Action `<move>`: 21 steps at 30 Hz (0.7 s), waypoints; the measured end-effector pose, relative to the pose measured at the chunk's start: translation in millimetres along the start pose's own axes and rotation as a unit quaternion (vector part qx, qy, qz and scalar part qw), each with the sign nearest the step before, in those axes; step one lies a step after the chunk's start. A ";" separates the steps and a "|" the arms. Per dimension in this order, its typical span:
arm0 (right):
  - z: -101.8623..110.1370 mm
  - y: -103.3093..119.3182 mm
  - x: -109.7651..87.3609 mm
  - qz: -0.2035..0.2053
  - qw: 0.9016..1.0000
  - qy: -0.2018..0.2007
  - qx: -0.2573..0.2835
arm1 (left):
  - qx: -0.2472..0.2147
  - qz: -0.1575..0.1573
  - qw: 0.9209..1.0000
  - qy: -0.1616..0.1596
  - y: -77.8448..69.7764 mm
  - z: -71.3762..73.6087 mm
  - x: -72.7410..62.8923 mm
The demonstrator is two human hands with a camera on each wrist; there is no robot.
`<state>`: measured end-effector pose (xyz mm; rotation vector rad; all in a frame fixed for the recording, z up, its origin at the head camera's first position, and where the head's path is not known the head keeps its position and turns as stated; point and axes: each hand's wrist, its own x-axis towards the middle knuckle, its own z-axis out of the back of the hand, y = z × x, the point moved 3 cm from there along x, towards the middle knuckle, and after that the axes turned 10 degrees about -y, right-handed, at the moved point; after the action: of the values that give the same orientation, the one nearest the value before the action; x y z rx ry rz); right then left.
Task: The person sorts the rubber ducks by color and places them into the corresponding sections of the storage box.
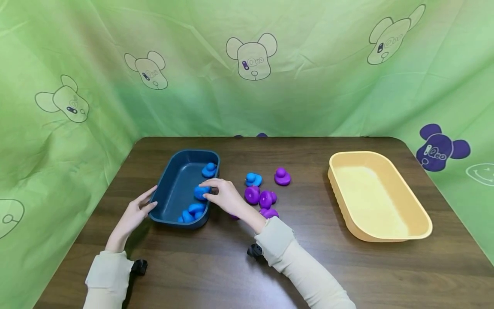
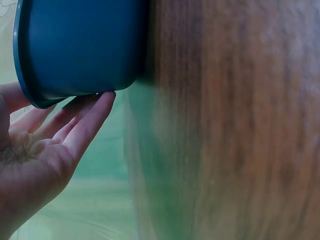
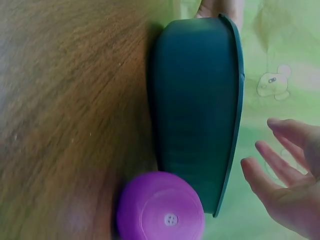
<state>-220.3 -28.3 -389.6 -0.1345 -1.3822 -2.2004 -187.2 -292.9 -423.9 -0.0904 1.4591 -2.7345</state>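
My left hand (image 1: 133, 215) holds the near-left rim of a dark blue tray (image 1: 164, 189); in the left wrist view its long fingers (image 2: 87, 125) lie against the outer wall. My right hand (image 1: 225, 195) is over the tray's right side, its fingertips beside a blue rubber duck (image 1: 200, 192). In the right wrist view those fingers (image 3: 260, 180) are spread, with nothing between them. More blue ducks lie in the tray, one at the far right (image 1: 209, 171) and a cluster near the front (image 1: 187, 216).
Right of the tray, a blue duck (image 1: 253, 179) and several purple ducks (image 1: 283, 177) lie on the brown table (image 1: 216, 266); my right forearm partly covers some. A pale yellow tray (image 1: 380, 197) stands farther right. Green printed cloth (image 1: 193, 107) hangs behind the table.
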 end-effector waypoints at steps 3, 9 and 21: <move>3.5 -1.0 -0.2 0.010 1.000 -0.005 0.002 | -0.006 0.002 1.000 0.002 0.0 -0.1 -0.1; 13.7 -1.8 -2.4 0.008 1.000 -0.005 -0.011 | -0.004 0.006 1.000 0.006 -1.3 0.7 0.1; 33.5 -15.0 -7.9 -0.021 0.999 0.008 -0.036 | -0.006 0.007 1.000 0.004 -0.6 0.8 0.9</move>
<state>-227.3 8.6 -388.7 -0.1132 -1.3083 -2.2827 -188.1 -293.3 -423.0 -0.0707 1.4733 -2.7182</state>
